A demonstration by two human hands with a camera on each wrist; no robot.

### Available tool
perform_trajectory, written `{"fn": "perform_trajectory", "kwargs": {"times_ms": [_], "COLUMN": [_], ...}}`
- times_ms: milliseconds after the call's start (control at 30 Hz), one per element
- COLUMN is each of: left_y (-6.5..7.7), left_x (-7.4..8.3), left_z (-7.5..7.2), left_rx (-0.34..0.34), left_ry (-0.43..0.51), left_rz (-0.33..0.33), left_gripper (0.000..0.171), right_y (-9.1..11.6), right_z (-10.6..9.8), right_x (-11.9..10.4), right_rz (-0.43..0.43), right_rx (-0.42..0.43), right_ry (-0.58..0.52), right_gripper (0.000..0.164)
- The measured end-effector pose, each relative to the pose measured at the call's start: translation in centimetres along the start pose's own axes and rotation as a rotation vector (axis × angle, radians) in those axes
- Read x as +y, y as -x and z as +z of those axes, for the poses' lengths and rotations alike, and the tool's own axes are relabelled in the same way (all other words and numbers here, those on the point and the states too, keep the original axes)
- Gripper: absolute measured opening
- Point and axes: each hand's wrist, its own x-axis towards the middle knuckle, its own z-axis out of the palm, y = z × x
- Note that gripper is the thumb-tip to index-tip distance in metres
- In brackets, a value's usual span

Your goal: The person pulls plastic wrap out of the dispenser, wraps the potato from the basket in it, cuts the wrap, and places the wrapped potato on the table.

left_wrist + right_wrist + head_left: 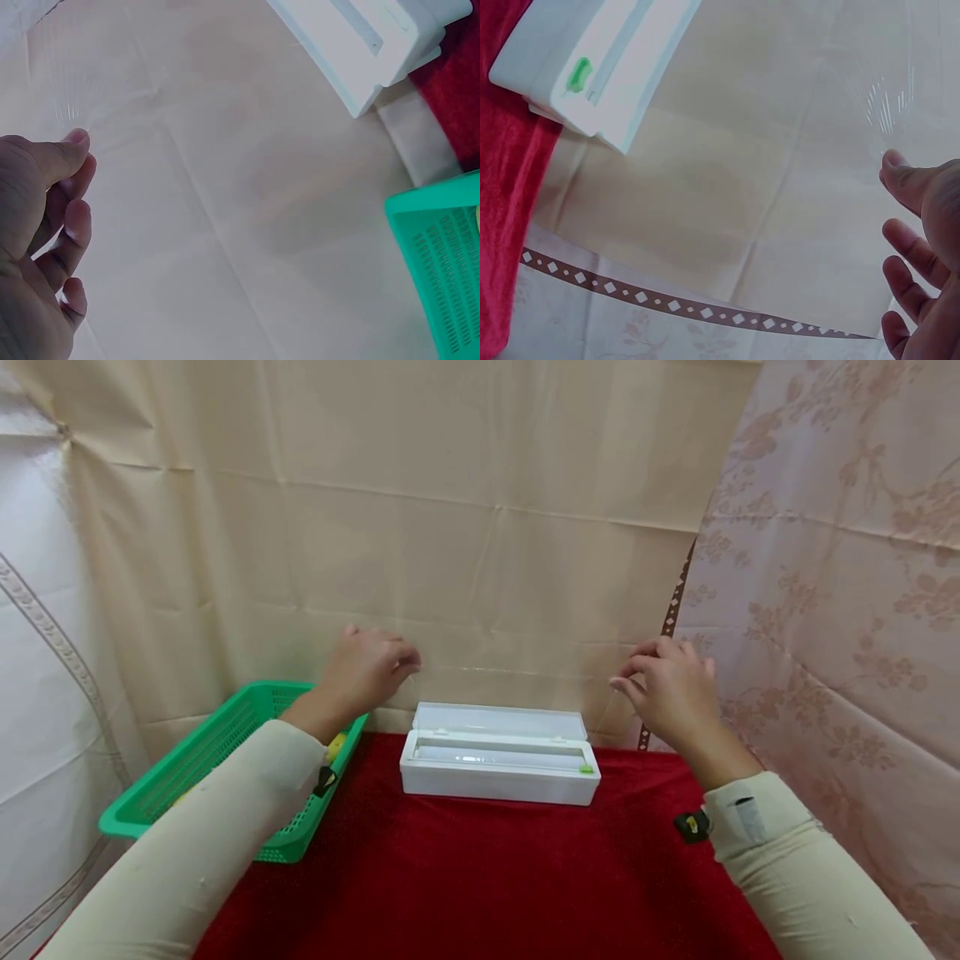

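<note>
A nearly invisible sheet of clear cling film (71, 109) stretches between my two raised hands. My left hand (363, 668) pinches one corner between thumb and forefinger. At the other corner, the thumb and forefinger of my right hand (675, 689) pinch the film, which fans out in shiny creases (885, 109) in the right wrist view. Below and between the hands sits a white cling film dispenser box (498, 783), its lid (498, 720) tipped back. A green slide cutter (587, 769) is at the box's right end. Most of the film is too transparent to trace.
A green plastic basket (120, 823) stands left, partly behind my left forearm, with something yellow (337, 747) inside. Red cloth (480, 868) covers the table. A beige curtain (480, 568) hangs close behind the box, and a floral curtain (847, 635) on the right.
</note>
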Motion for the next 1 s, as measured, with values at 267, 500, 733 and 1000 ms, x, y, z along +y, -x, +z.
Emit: {"fn": "perform_trajectory", "kwargs": {"times_ms": [267,500,733,1000], "left_y": [0.3,0.8,1.6,2.4], "left_x": [-0.1,0.1,0.4,1.0], "left_z": [-0.9,-2.0,-2.9,-4.0], "left_rx": [0.066,0.114,0.171,0.209], "left_ry": [-0.012,0.008,0.04,0.042], "left_rz": [0.047,0.087,0.134,0.17], "left_gripper": [0.008,0.005,0.005,0.007], "right_y": [0.2,0.5,1.1,2.0], "right_z": [-1.3,-2.6,-3.6,-5.0], "right_x": [-0.5,-0.8,-1.0,-1.3], "right_rz": [-0.002,-0.016,-0.048,-0.067], "right_rx": [0.03,0.042,0.063,0.081], "right_ry": [-0.032,-0.059,-0.079,-0.094], "right_gripper": [0.01,0.011,0.009,0.008]}}
